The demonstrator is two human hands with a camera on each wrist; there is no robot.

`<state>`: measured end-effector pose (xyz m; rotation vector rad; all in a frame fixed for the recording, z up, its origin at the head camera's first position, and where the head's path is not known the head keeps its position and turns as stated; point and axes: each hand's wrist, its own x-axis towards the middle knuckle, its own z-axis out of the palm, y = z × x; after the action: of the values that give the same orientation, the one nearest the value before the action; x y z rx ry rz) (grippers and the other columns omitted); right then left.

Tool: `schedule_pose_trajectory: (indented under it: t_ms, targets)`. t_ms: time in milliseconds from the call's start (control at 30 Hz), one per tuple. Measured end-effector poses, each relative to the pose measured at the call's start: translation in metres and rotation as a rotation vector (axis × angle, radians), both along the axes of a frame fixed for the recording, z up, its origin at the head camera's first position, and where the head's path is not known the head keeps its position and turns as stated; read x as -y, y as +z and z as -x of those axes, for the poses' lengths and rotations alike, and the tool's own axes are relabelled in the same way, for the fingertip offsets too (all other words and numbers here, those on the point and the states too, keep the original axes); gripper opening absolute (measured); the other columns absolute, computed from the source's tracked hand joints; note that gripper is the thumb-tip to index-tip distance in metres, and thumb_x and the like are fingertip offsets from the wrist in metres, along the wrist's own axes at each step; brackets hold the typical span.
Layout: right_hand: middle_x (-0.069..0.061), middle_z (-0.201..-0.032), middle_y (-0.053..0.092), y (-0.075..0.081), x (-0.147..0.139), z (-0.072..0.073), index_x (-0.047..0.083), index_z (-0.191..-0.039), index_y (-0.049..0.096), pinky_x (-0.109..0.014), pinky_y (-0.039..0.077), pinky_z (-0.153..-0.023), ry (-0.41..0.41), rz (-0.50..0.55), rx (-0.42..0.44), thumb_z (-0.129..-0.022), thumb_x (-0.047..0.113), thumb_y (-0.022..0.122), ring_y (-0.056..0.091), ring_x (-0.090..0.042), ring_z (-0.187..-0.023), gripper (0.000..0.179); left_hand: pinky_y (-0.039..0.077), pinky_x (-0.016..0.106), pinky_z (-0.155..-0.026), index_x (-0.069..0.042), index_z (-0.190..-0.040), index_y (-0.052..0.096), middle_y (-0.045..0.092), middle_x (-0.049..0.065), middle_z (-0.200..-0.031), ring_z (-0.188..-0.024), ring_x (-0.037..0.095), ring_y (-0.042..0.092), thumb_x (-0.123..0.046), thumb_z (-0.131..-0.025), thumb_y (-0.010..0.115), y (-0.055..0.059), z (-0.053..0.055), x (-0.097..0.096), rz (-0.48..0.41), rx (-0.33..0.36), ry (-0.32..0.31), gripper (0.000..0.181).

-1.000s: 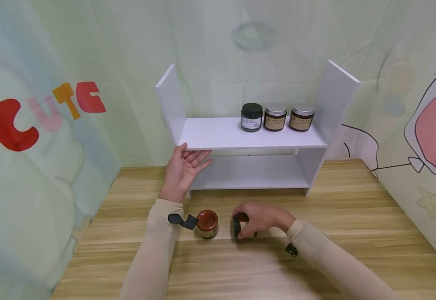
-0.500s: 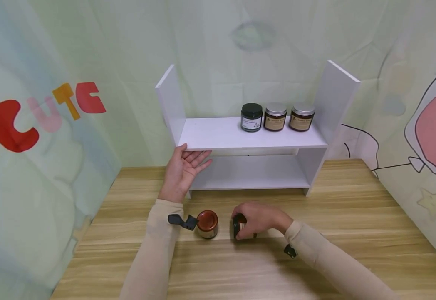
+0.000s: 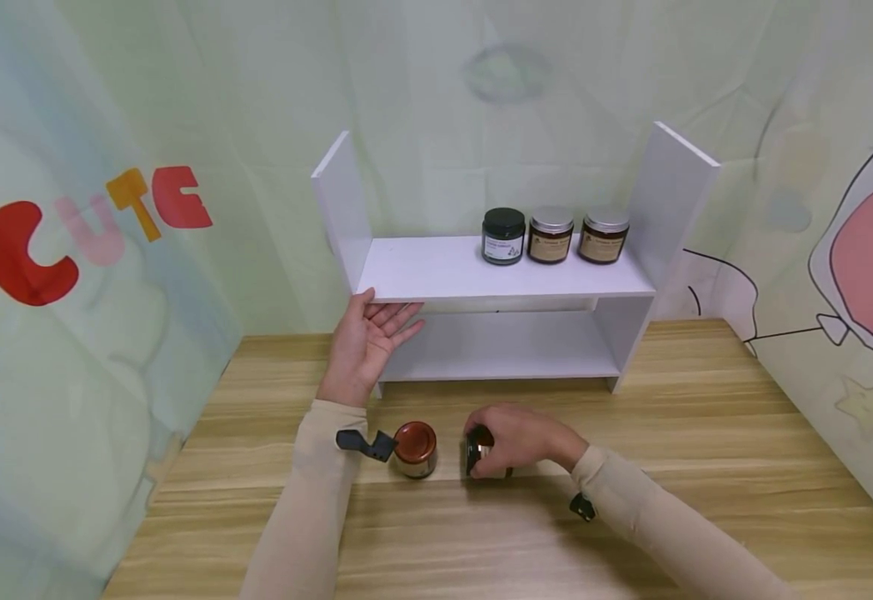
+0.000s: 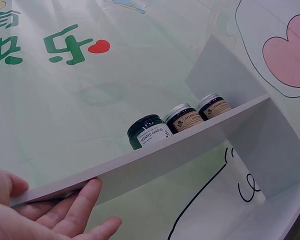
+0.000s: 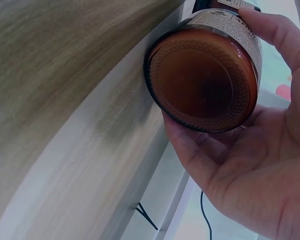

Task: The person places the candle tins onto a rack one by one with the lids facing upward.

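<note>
My right hand (image 3: 522, 437) grips an amber glass candle jar (image 5: 202, 80) lying on its side on the wooden table. Its dark end points left in the head view, and its round base faces the right wrist camera. Just left of it stands another amber jar (image 3: 416, 450), its reddish-brown glass face up. My left hand (image 3: 365, 346) holds the left front edge of a white two-tier shelf (image 3: 421, 267), thumb at the board's edge and fingers spread beneath. In the left wrist view, the fingertips (image 4: 95, 185) touch the board's underside.
Three jars stand in a row on the shelf's upper board: a dark scented candle (image 3: 503, 237) with a black lid, then two brown jars (image 3: 551, 236) with silver lids. Upright side panels (image 3: 676, 200) flank them. Printed cloth (image 3: 421, 108) hangs behind the table (image 3: 256, 467).
My right hand and the jar in it have shifted very slightly left. The left hand stays at the shelf, and the other jars have not moved.
</note>
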<state>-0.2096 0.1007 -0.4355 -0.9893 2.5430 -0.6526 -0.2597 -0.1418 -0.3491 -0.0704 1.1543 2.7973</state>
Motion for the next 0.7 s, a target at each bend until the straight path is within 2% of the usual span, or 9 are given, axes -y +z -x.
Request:
schedule_pose_trajectory:
  t_ms: [300, 700]
  targets:
    - [0.008, -0.091, 0.064, -0.005, -0.001, 0.000, 0.012, -0.119, 0.068, -0.025, 0.048, -0.066, -0.032, 0.092, 0.019, -0.073, 0.037, 0.082, 0.055, -0.008, -0.078, 0.054, 0.039, 0.057, -0.113, -0.002, -0.128, 0.050, 0.074, 0.013, -0.106, -0.128, 0.033, 0.060, -0.030, -0.111, 0.039, -0.001, 0.001, 0.001, 0.000, -0.006, -0.004, 0.034]
    - [0.007, -0.098, 0.067, -0.012, -0.005, -0.002, 0.010, -0.121, 0.067, -0.026, 0.053, -0.069, -0.082, 0.205, 0.076, -0.076, 0.033, 0.080, 0.060, -0.010, -0.082, 0.052, 0.039, 0.058, -0.112, -0.001, -0.128, 0.050, 0.074, 0.014, -0.107, -0.128, 0.033, 0.060, -0.029, -0.111, 0.039, -0.002, 0.000, 0.001, 0.000, -0.013, -0.006, 0.034]
